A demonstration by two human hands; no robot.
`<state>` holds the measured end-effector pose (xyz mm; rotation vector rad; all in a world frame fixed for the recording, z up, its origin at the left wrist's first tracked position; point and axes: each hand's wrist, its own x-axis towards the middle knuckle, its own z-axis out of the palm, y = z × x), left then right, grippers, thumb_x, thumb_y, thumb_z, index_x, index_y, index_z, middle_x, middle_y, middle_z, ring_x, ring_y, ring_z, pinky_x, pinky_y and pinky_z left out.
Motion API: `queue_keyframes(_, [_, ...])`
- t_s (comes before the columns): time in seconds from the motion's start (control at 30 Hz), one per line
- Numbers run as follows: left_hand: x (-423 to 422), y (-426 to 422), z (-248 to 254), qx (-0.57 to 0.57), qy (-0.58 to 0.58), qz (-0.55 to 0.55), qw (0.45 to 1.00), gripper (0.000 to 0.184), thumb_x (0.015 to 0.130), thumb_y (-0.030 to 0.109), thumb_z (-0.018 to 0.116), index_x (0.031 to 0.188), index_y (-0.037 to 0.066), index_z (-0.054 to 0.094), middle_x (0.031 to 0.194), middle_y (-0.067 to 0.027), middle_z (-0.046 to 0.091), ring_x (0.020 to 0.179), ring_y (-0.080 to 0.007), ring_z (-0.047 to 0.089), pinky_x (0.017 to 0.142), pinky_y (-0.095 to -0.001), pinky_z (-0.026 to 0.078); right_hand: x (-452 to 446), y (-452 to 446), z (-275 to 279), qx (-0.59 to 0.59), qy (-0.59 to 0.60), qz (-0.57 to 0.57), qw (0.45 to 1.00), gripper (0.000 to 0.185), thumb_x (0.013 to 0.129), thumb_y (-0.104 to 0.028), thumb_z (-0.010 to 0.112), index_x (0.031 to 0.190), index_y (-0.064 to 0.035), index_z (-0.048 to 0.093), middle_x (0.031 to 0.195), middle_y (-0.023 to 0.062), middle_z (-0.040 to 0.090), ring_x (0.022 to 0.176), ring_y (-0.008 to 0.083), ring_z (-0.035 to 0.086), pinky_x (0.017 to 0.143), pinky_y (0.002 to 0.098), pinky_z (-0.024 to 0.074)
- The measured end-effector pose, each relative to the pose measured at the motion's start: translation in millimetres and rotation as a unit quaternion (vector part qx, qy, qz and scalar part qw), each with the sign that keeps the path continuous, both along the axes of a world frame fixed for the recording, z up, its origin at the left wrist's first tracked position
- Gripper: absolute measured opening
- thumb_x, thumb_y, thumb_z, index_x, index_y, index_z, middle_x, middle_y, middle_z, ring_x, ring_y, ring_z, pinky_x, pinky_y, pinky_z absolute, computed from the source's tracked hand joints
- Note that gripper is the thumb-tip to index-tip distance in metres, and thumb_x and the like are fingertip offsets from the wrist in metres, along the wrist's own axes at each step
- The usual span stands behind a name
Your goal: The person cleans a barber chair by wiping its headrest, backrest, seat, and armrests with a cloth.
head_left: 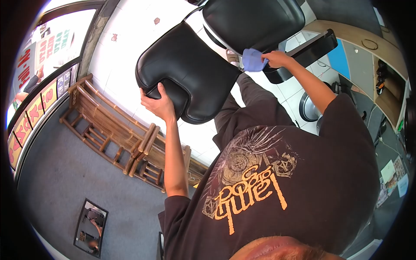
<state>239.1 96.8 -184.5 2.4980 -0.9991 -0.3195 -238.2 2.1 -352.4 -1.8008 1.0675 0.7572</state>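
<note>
A black padded chair (pixel 195 65) with a U-shaped notch in its near end fills the upper middle of the head view. My left hand (pixel 159 102) rests at that notched end, its thumb and fingers apart on the black padding. My right hand (pixel 277 59) is pinched on a blue-violet cloth (pixel 254 60), beside the far edge of the padded part. Next to the cloth is a black armrest (pixel 303 56). Another black cushion (pixel 255 21) of the chair lies beyond, at the top.
Bamboo benches (pixel 108 125) stand along the grey wall at the left. White floor tiles (pixel 125 52) show around the chair. A counter (pixel 364 65) with shelves curves along the right. A round metal base (pixel 308 106) is at the right. A mirror (pixel 91 227) hangs lower left.
</note>
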Motion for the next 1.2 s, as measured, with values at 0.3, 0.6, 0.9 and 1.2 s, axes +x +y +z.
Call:
queue_keyframes(0.3, [2,2,-3,-0.002,-0.003,-0.008,1.0,0.083,0.095,0.048,0.074,0.154,-0.001,0.041,0.141,-0.0244,0.048,0.136,-0.042,0.048,0.115,-0.0519,0.039,12,-2,-72,0.025,0.069,0.001,0.997,0.049,0.087,-0.018,0.063,0.135,-0.0229,0.073,0.133,0.0173,0.072,0.122,0.038,0.069,0.102,0.0484,0.055])
queue_keyframes(0.6, [-2,-2,3,0.008,0.001,0.001,1.0,0.082,0.095,0.046,0.075,0.154,-0.001,0.042,0.142,-0.0234,0.048,0.137,-0.0408,0.048,0.115,-0.0517,0.039,-29,-49,-15,-0.126,0.247,0.05,0.959,0.037,0.093,-0.022,0.064,0.127,-0.0128,0.076,0.13,0.0142,0.074,0.122,0.0324,0.071,0.105,0.0535,0.0486])
queue_keyframes(0.9, [-2,-2,0,-0.01,0.004,-0.003,1.0,0.082,0.095,0.046,0.075,0.153,-0.001,0.043,0.142,-0.0235,0.048,0.136,-0.0408,0.048,0.115,-0.0513,0.039,7,-26,-50,0.012,0.266,-0.051,0.963,0.044,0.093,-0.021,0.061,0.134,-0.0103,0.072,0.144,0.015,0.067,0.135,0.0348,0.062,0.111,0.0534,0.0426])
queue_keyframes(1.2, [-2,-3,1,-0.011,0.013,0.004,1.0,0.082,0.095,0.045,0.075,0.154,-0.001,0.043,0.142,-0.0234,0.048,0.137,-0.0408,0.048,0.116,-0.051,0.038,-1,-17,-85,0.011,0.302,-0.031,0.953,0.058,0.099,-0.03,0.048,0.151,-0.0078,0.058,0.167,0.0163,0.042,0.156,0.0346,0.035,0.126,0.0573,0.0204])
